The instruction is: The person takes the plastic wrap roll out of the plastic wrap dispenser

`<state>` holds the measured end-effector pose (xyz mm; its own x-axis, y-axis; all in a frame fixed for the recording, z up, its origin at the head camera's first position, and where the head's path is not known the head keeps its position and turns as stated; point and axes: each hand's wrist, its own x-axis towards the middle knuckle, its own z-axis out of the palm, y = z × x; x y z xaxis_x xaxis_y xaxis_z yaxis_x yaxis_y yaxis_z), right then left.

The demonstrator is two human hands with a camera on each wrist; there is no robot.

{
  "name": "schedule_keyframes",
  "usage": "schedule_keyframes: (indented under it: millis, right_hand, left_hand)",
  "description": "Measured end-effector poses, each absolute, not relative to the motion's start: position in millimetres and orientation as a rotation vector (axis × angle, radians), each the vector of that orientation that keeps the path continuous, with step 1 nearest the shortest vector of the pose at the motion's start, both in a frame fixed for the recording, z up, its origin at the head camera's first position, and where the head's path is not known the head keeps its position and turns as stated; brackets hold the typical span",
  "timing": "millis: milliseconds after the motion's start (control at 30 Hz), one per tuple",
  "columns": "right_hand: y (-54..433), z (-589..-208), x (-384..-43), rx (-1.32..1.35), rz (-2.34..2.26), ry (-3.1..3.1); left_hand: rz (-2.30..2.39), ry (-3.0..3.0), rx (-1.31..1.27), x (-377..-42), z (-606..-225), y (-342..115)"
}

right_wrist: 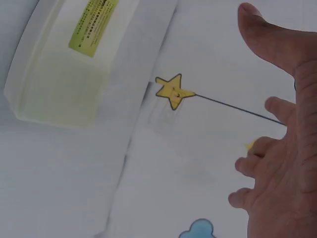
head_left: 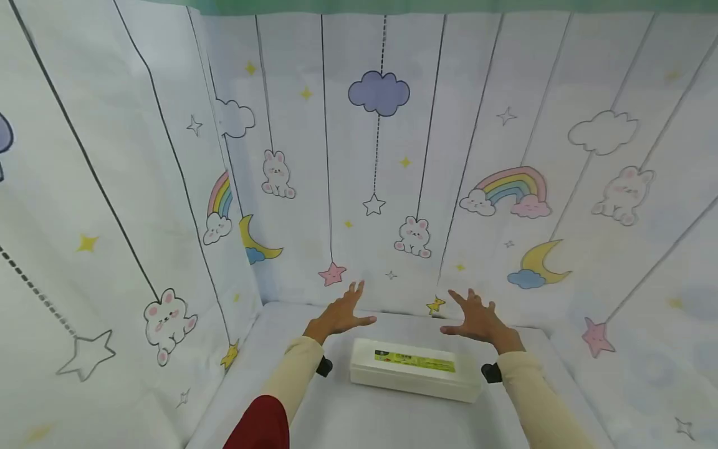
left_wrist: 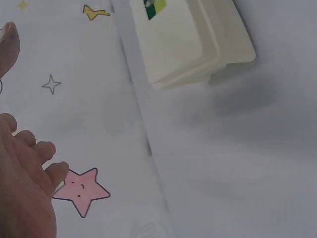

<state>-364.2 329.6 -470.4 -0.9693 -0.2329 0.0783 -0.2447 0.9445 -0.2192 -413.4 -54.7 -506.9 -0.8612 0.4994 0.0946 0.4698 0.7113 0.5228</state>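
A long white lidded box [head_left: 415, 378] with a yellow-green label [head_left: 415, 360] lies on the white surface, in the middle of the head view. My left hand [head_left: 339, 313] is held up beyond the box's left end, fingers spread and nothing in it. Past the right end, my right hand [head_left: 478, 319] is raised in the same way, its thumb pointing inward. Both wrist views show the box apart from the hands: its lid edge [left_wrist: 198, 64] in the left one, its pale end [right_wrist: 64, 99] in the right one.
White cloth walls [head_left: 314, 143] printed with rabbits, clouds, stars and rainbows rise at the back and both sides. A white tabletop [head_left: 392, 424] spreads under the box and meets the back wall behind it. Dark wrist devices [head_left: 324, 366] sit by both sleeves.
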Motion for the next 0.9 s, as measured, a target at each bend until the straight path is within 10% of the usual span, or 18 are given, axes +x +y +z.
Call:
schedule_keyframes:
  millis: [900]
  right_hand:
    - [298.5,-583.9,-363.0,0.65,0.668,-3.184]
  left_hand:
    - [1.611,2.405,0.71,-385.8,-671.6,-76.5]
